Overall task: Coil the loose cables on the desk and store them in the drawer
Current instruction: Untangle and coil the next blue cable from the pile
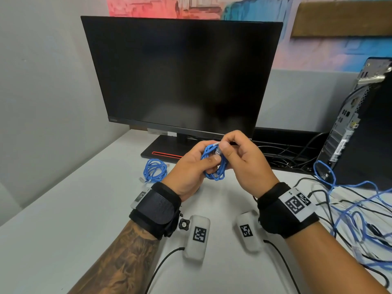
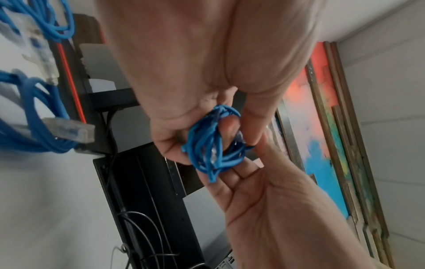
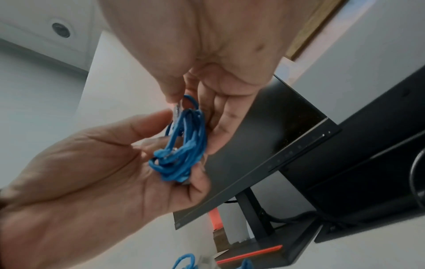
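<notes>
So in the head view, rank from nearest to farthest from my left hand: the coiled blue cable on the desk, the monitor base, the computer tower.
From the left hand:
1. Coiled blue cable, just left.
2. Monitor base, behind.
3. Computer tower, far right.

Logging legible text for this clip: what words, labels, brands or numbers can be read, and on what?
None can be read.
Monitor bezel badge: too small.
Computer tower sticker: blurred.
Wristband tags and white pods: square coded patterns, no words.
Held cable plug label: unreadable.

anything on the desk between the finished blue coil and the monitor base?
Nothing: in the head view, bare white desk separates the coiled blue cable from the monitor base.
</notes>
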The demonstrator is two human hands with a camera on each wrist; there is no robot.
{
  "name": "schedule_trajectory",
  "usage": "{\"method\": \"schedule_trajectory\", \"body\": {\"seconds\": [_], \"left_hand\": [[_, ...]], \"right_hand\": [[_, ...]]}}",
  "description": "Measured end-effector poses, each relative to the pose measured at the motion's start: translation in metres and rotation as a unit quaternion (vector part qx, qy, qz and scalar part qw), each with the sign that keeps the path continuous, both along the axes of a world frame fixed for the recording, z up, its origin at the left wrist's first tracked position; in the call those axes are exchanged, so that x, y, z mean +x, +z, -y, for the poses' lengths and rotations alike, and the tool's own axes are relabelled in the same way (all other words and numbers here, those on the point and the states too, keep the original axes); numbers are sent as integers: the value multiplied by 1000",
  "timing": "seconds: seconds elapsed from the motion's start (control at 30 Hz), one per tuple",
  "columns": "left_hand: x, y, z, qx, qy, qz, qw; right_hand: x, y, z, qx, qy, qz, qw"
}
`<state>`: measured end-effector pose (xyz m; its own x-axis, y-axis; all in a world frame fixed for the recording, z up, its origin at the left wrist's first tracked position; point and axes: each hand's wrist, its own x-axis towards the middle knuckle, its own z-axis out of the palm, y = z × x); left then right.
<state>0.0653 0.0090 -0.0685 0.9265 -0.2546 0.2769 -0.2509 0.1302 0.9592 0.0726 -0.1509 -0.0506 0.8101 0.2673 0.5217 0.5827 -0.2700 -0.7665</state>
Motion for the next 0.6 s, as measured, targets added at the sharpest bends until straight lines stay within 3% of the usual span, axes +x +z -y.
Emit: {"method": "schedule_trajectory", "body": {"seconds": [0.23, 0.47, 0.6], "left_hand": [[2, -4, -1, 33, -3, 14, 999], [1, -5, 5, 22, 12, 20, 999], [-1, -4, 6, 6, 30, 15, 999]], "right_hand": [[3, 0, 3, -28, -25, 8, 999], [4, -6, -1, 44, -90, 22, 995], [1, 2, 4, 16, -52, 27, 998]]}}
